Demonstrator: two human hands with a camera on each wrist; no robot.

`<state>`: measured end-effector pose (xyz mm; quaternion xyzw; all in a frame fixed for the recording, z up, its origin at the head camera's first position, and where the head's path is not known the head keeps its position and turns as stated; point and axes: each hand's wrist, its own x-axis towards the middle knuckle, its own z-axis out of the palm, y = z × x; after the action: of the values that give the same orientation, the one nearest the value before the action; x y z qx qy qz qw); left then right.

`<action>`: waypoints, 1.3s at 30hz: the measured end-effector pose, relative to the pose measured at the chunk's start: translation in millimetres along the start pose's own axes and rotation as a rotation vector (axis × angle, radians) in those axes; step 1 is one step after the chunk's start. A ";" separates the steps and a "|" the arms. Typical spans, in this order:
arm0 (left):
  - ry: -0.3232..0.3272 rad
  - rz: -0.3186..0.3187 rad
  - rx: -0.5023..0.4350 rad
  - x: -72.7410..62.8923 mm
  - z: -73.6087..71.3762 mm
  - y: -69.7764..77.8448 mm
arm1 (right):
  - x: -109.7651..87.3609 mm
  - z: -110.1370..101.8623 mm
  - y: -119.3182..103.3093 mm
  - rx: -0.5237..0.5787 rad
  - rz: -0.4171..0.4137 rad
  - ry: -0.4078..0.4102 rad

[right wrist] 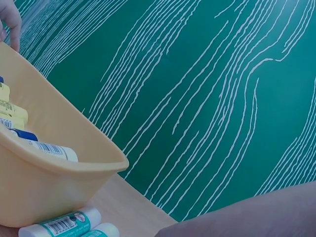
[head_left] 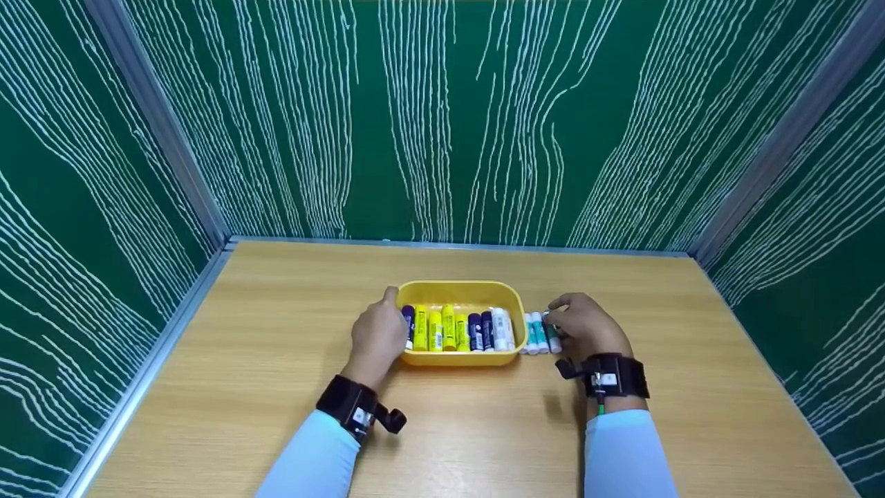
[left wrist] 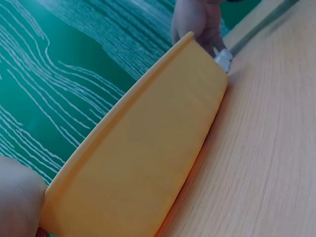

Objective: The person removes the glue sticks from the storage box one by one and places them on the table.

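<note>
A yellow plastic tub [head_left: 463, 359] stands on the table, holding a row of glue sticks [head_left: 449, 328] in yellow, dark blue and white. At its left end my left hand [head_left: 379, 332] grips the rim; the fingers are partly hidden. Just outside the tub's right end, several white-and-teal glue sticks [head_left: 536, 333] lie side by side. My right hand [head_left: 588, 325] is at the right end of this row, with bent fingers round the outermost stick, partly hiding it. The right wrist view shows two of these teal-labelled sticks [right wrist: 64, 224] close against the tub.
The wooden table [head_left: 470, 436] has green panels [head_left: 477, 207] with wavy white lines along its back and sides. Grey metal strips [head_left: 456, 244] edge the tabletop. Both wrists wear black straps [head_left: 615, 375].
</note>
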<state>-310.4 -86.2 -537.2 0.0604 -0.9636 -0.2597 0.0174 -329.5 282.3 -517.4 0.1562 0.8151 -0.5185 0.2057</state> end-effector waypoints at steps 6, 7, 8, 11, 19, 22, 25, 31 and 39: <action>-0.006 0.003 0.004 -0.2 -0.8 0.1 | -0.9 0.9 2.6 0.032 -0.010 -0.014; -0.007 0.004 0.005 -0.3 -1.1 0.1 | -1.3 1.2 2.7 0.027 -0.018 -0.016; -0.006 0.004 0.005 -0.3 -1.3 0.1 | -1.5 1.4 2.9 0.020 -0.026 -0.015; -0.007 0.004 0.007 -0.3 -1.9 0.3 | -1.8 1.4 2.3 -0.007 -0.046 -0.011; -0.024 -0.021 -0.005 -1.7 -3.3 2.8 | 0.8 0.5 1.0 -0.045 -0.037 0.011; -0.034 -0.034 -0.007 -2.2 -3.5 3.0 | 2.2 0.0 1.7 -0.049 -0.029 0.013; -0.039 -0.042 -0.005 -2.1 -3.8 2.9 | 3.8 -0.1 1.8 -0.055 -0.024 0.027; -0.038 -0.043 -0.005 -1.1 -4.1 2.7 | 3.9 -1.2 0.3 -0.034 -0.017 0.026; -0.026 -0.025 0.000 -1.0 -3.5 2.4 | -2.9 -3.0 -7.5 -0.121 -0.024 0.047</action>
<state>-309.5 -85.7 -533.0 0.0688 -0.9630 -0.2604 0.0015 -331.0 281.8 -509.0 0.1460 0.8513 -0.4670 0.1894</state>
